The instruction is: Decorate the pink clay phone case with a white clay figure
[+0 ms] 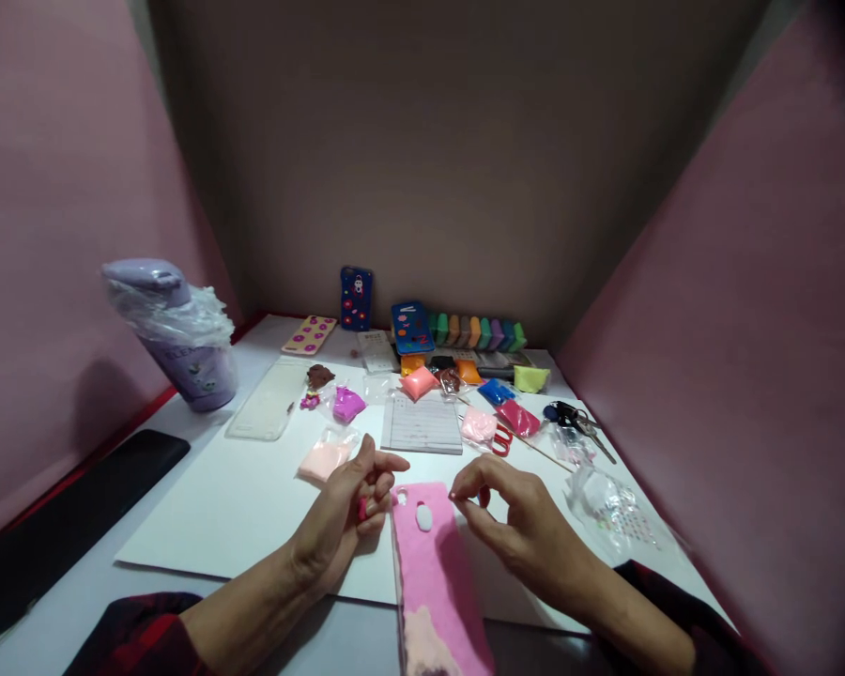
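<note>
A phone case coated in pink clay (pixel 440 554), with a peach patch near its lower end, lies upright in front of me. A white oval and a camera hole show at its top. Left of it, my left hand (pixel 356 502) has its index finger stretched out, while the other fingers curl around a bit of dark pink clay (pixel 363 509). Over the case's top right corner, my right hand (pixel 511 507) is closed in a pinch; whatever sits between the fingertips is too small to name. Behind my left hand lies a bag of peach clay (pixel 324 457).
A lilac bottle (pixel 190 338) and a black phone (pixel 77 516) stand and lie at left. A clear case (pixel 264 404), lined notepad (pixel 421 424), clay packets (pixel 479 424), red-handled scissors (pixel 502 439), keys (pixel 574 418) and a bead bag (pixel 616 512) surround the white board. Decorated cases (pixel 357 299) are behind.
</note>
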Demonstrator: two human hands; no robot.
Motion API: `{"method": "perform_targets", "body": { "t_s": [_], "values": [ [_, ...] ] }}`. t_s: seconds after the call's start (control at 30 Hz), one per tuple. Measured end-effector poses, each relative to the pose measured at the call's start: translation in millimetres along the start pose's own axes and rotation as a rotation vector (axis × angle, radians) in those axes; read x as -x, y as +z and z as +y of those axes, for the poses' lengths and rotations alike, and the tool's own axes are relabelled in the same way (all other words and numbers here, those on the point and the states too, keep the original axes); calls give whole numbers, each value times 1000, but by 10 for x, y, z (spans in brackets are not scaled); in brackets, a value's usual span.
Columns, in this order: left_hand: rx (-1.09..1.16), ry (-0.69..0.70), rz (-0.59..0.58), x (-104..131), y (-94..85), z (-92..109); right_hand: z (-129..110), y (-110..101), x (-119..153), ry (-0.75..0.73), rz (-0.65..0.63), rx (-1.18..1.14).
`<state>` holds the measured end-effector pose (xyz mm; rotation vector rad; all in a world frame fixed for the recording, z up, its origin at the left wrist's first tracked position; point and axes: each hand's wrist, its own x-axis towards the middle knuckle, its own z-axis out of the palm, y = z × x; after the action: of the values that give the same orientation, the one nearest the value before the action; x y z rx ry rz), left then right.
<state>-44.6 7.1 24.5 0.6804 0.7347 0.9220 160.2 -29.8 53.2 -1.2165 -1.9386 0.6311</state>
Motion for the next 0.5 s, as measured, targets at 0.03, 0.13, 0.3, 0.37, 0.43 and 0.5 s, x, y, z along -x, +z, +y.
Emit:
{"method": "perform_targets", "body": {
  "t_s": [0.03,0.13,0.3,0.37,0.43,0.5],
  "values": [
    [-17,-1,1,3,7,6,-6,3,-20,20,-4,-32],
    [-128,0,4,10,50,37,24,24,-62,89,-8,-108],
    [-561,97,-36,23,190,76,101,60,-58,79,50,-156],
    [-693,146,-79,31,256,69,125,90,-41,35,68,-141],
    [-822,197,-90,33,315,52,146,130,-23,-37,92,-103],
    [-947,212,-71,24,359,31,160,171,-5,-136,127,-35]
  ]
}}
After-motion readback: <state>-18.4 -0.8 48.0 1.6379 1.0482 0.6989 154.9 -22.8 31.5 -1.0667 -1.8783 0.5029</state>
